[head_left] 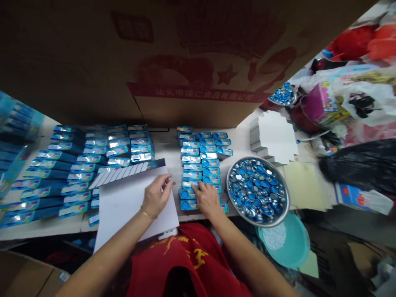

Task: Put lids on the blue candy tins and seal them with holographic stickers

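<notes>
My left hand [156,196] hovers over a white sheet [123,210], its fingers curled and pinched near the sheet's right edge; whatever they hold is too small to name. A folded piece with a row of pale strips [122,175] lies across the top of the sheet. My right hand [208,200] rests at the near end of rows of small blue boxes [192,175], index fingertip touching one box and the other fingers slightly spread. Round blue recesses show on several boxes. Right of this hand stands a metal bowl [258,192] full of blue and silver round pieces.
A large cardboard box [185,111] rises behind the table. More blue boxes [74,173] stand in rows at left. Stacked white cards [274,138], yellowish sheets [305,185] and a turquoise basin [297,243] with white pieces are at right, with plastic bags [365,99] beyond.
</notes>
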`<action>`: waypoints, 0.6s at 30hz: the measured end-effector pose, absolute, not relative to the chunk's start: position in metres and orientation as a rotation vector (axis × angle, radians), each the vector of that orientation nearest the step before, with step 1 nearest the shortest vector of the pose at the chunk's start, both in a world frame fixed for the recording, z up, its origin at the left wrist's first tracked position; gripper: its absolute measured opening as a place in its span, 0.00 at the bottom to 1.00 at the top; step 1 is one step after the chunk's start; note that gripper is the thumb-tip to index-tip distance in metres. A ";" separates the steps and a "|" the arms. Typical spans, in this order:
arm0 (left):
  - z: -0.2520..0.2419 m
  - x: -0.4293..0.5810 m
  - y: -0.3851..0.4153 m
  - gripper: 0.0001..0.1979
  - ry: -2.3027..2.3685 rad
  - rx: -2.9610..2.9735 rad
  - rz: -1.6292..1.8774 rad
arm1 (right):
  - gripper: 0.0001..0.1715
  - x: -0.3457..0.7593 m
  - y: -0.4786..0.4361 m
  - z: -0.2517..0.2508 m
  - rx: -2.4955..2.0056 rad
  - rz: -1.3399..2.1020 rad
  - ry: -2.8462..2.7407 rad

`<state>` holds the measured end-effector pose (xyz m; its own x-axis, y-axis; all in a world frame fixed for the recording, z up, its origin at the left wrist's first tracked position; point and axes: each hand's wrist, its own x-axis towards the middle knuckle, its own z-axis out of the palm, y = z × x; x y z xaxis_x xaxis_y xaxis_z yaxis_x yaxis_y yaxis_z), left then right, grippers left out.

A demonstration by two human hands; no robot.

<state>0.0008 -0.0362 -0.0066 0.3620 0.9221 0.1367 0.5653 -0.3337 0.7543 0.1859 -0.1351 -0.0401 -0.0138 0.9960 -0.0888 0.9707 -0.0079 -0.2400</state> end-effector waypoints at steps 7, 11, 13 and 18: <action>0.015 -0.060 0.069 0.22 1.528 2.431 -0.031 | 0.17 0.183 -0.077 -0.023 -1.739 0.512 -1.698; -0.022 -0.073 0.072 0.27 1.396 2.443 -0.250 | 0.15 0.147 -0.019 -0.019 -1.581 0.595 -1.769; -0.034 -0.076 0.063 0.26 1.396 2.478 -0.154 | 0.15 0.125 0.003 -0.026 -1.599 0.650 -1.916; -0.044 -0.080 0.049 0.20 1.466 2.443 0.079 | 0.15 0.084 0.023 -0.051 -1.816 0.683 -2.171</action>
<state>-0.0797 0.0493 -0.0437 0.4808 0.8710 -0.1011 0.8550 -0.4401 0.2743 0.0843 0.0225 -0.0508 -0.2060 0.9713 -0.1190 0.8644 0.1236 -0.4874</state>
